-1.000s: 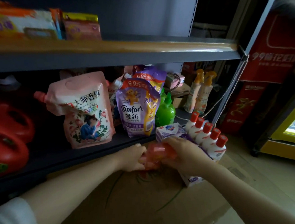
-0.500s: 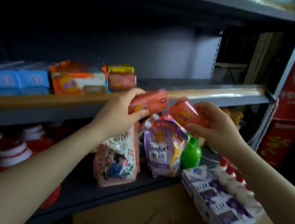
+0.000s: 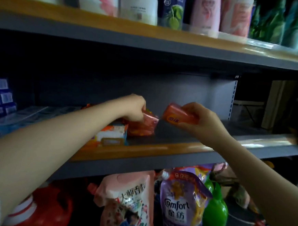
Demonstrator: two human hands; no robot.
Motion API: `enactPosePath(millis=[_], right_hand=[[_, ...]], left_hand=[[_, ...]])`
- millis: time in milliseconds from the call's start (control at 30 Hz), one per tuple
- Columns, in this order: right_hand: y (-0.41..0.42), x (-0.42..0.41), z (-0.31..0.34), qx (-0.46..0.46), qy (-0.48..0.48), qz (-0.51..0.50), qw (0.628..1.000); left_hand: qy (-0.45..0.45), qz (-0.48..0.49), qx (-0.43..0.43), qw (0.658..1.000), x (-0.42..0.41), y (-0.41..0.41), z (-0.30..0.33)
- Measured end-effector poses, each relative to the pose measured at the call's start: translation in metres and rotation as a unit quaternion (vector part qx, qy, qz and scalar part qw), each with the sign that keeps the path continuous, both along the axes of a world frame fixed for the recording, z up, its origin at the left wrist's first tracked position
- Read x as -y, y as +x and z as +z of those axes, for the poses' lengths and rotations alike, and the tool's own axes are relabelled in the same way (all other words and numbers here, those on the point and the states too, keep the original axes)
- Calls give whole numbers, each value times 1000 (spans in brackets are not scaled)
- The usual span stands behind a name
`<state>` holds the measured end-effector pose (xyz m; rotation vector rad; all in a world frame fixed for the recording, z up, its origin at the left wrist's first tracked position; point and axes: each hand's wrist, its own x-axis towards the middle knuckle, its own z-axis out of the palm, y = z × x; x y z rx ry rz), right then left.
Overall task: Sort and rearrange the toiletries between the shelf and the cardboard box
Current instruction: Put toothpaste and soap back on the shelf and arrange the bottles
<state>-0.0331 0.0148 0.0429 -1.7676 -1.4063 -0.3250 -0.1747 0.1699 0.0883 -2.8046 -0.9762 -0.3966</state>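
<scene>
Head view: left hand [image 3: 134,108] grips red soap pack [image 3: 141,125] resting on middle shelf [image 3: 159,147], beside orange-white pack [image 3: 110,134]. Right hand [image 3: 200,120] pinches orange soap bar [image 3: 179,116], tilted, above shelf. Purple pouch [image 3: 182,206], green bottle [image 3: 215,210] stand below.

Beige board [image 3: 276,103] beside dark wire [image 3: 248,110]

Dim; deep shadows; edges blurred, perhaps warped

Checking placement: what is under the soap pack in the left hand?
The soap pack gripped by the left hand sits on other orange packs on the middle shelf; the hand hides its left end.
</scene>
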Motion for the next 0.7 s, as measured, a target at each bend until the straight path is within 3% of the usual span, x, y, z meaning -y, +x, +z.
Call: enactPosePath(millis=[167,433,500,633,700], right_hand=[[1,-29,-1,43,-69,16,997],[1,-50,-4,74,-120,42,989],[1,-53,-3,68,-134,54,987],[-5,-63,-5,63,-153,75,983],[-8,-68,-6,63,-155,72,983]], left_hand=[[-53,-20,-8,998,-10,6,-13],[-27,-30,-24,999,-19,4,-15],[-21,-63,18,998,-20,-5,-11],[-5,-120,192,974,-12,-33,-9],[20,-155,227,961,-3,-49,-15]])
